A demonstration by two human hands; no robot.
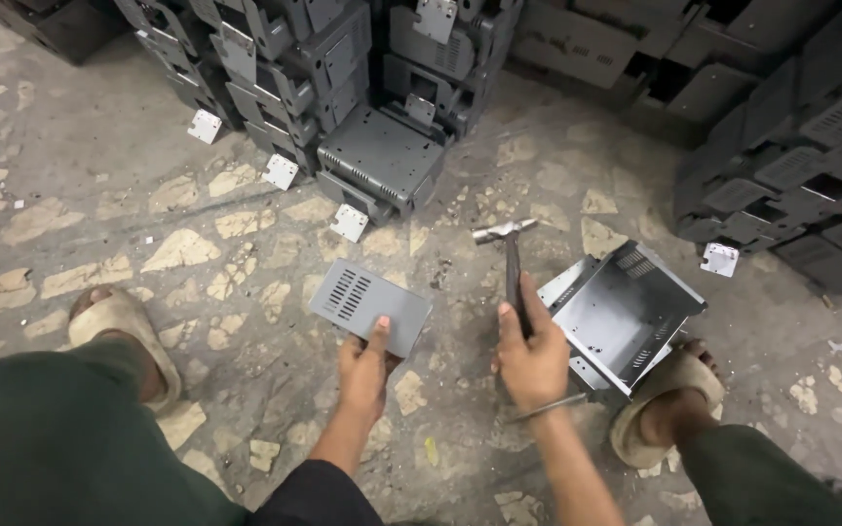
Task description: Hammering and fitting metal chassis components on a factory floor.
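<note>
Left hand: closed on the near edge of a flat grey sheet-metal panel with a block of vent slots, thumb on top, holding it just above the floor and tilted slightly to the left. Right hand: wrapped around the dark handle of a steel-headed hammer, head pointing away from the person; a thin metal bangle sits at the wrist.

Open dark grey metal chassis box with slotted side walls: on the floor just right of the right hand, tipped at an angle, its near corner against the right foot in a worn beige sandal. Left foot in a matching sandal: well apart, at the left.

Stacks of similar grey metal housings: along the far side, several with small pale square tabs at their lower corners. Further dark stacks: at the right. Mottled stone-chip floor: bears all items.
</note>
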